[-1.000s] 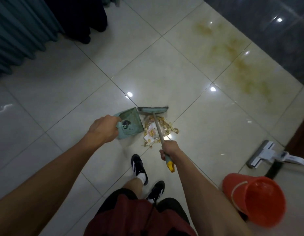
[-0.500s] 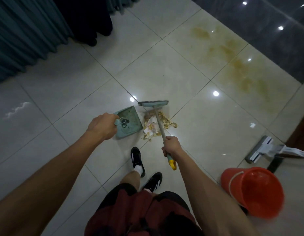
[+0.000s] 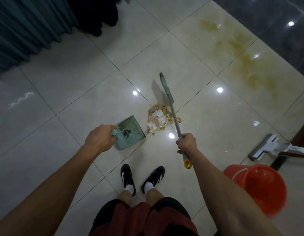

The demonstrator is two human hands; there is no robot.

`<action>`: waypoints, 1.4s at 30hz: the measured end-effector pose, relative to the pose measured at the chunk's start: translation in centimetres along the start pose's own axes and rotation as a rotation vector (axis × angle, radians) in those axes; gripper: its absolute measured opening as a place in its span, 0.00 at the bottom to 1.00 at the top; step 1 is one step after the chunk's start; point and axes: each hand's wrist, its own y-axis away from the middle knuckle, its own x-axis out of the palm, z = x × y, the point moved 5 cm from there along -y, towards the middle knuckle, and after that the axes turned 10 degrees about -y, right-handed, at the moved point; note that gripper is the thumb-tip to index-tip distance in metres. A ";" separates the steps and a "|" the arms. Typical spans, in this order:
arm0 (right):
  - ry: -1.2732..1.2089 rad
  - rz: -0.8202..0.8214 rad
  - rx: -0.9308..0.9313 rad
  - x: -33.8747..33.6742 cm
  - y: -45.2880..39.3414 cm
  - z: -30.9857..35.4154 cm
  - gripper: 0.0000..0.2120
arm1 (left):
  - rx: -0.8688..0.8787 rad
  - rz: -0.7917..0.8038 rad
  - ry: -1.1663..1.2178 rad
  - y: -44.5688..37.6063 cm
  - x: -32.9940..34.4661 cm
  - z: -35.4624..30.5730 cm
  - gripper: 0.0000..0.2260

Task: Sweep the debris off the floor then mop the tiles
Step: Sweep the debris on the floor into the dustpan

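A pile of debris (image 3: 159,118), crumbs and bits of paper, lies on the pale tiles just right of a green dustpan (image 3: 130,132). My left hand (image 3: 100,139) grips the dustpan's handle and holds the pan on the floor. My right hand (image 3: 186,143) grips the shaft of a small broom near its yellow-tipped end. The broom head (image 3: 166,87) is turned edge-on beyond the pile. Brownish stains (image 3: 246,58) spread over the tiles at the far right.
An orange bucket (image 3: 260,188) stands at my right, with a flat white mop (image 3: 267,147) lying behind it. Teal curtains (image 3: 25,26) hang at the far left, a dark wall (image 3: 275,17) runs along the far right. My two black shoes (image 3: 141,178) are below the pile.
The broom head has swung from lying crosswise behind the pile to edge-on and farther away. My right hand moved right. My feet are now side by side.
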 end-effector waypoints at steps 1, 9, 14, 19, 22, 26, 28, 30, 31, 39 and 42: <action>0.063 -0.014 -0.017 0.1 -0.4 0.0 0.18 | -0.008 0.010 0.001 0.0 0.2 0.5 0.08; 0.406 -0.103 -0.108 0.8 -2.9 1.0 0.15 | -0.034 0.076 0.045 0.4 2.0 2.9 0.07; 0.422 -0.112 -0.080 0.9 -4.5 1.5 0.12 | -0.033 0.065 0.041 -0.5 2.2 2.9 0.06; 0.409 -0.053 -0.007 1.4 -5.9 1.3 0.11 | -0.038 0.069 0.051 -1.5 3.3 2.5 0.06; 0.388 0.035 0.054 1.9 -6.5 0.6 0.14 | -0.036 0.076 0.045 -2.1 3.6 2.1 0.06; 0.413 0.069 0.077 2.4 -6.3 -0.5 0.16 | -0.040 0.068 0.041 -2.6 3.6 1.6 0.07; 0.484 0.074 0.060 2.6 -5.9 -1.1 0.17 | -0.035 0.068 0.044 -2.6 3.8 1.2 0.08; 0.541 0.106 0.046 2.9 -5.3 -1.7 0.17 | -0.036 0.064 0.046 -2.6 4.0 0.9 0.09; 0.568 0.123 0.040 3.1 -4.9 -2.1 0.16 | -0.040 0.060 0.045 -2.6 4.1 0.9 0.10; 0.708 0.243 -0.005 4.5 -1.2 -5.7 0.13 | -0.059 0.041 0.069 -1.5 6.1 0.5 0.09; 0.700 0.261 0.000 5.3 0.4 -6.7 0.12 | -0.049 0.043 0.080 -1.2 6.4 0.9 0.09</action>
